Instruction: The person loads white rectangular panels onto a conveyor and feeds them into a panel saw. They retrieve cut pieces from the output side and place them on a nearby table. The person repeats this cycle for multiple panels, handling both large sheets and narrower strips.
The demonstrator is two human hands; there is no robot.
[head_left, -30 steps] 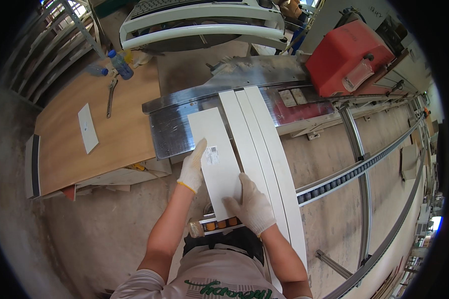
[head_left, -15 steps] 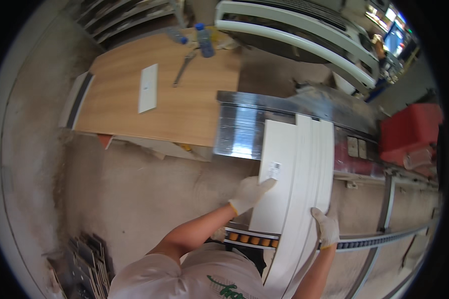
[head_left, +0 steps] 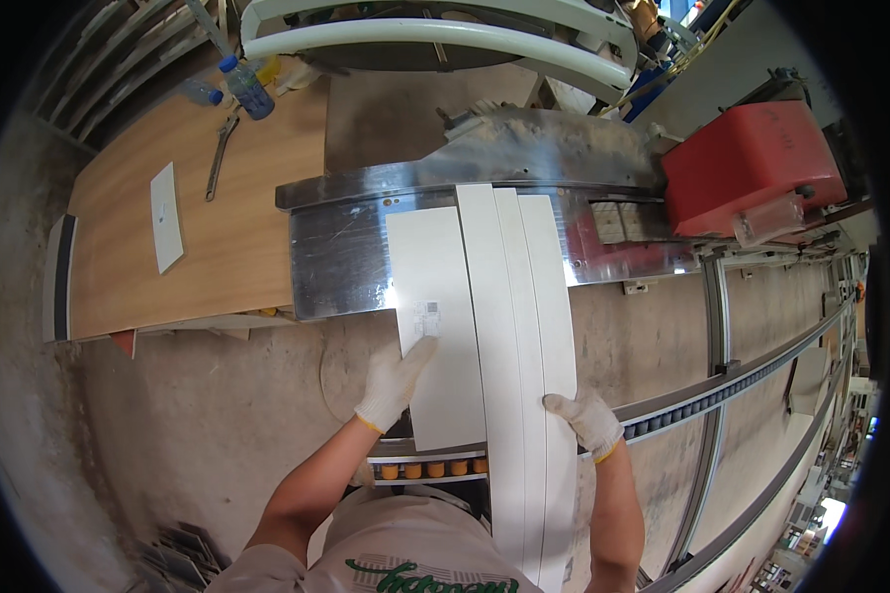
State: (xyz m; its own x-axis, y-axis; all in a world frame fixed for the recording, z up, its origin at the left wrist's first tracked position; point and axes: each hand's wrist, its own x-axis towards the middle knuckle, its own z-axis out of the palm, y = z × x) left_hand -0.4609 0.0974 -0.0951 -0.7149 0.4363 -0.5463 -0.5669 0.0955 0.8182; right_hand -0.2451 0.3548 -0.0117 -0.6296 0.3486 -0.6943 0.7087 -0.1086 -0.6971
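A short, wide white panel (head_left: 443,385) with a printed label (head_left: 426,318) lies flat beside several long, narrow white boards (head_left: 509,326). Their far ends rest on a shiny metal machine table (head_left: 341,257), and the near ends of the long boards reach down to my body. My left hand (head_left: 396,379), in a white knit glove, grips the panel's left edge, thumb on top by the label and fingers hidden below. Gloved alike, my right hand (head_left: 585,422) holds the outer right edge of the long boards, thumb on top.
To the left a wooden worktable (head_left: 227,267) carries a wrench (head_left: 222,158), a small white board (head_left: 166,219) and two bottles (head_left: 246,89). A red machine housing (head_left: 752,168) stands at the right. A roller rail (head_left: 682,407) crosses near my waist, and dark boards lean at lower left.
My view has swung to the right, so the whole scene sits further left. Both hands keep their hold on the white panel and boards, which now point more straight away from me.
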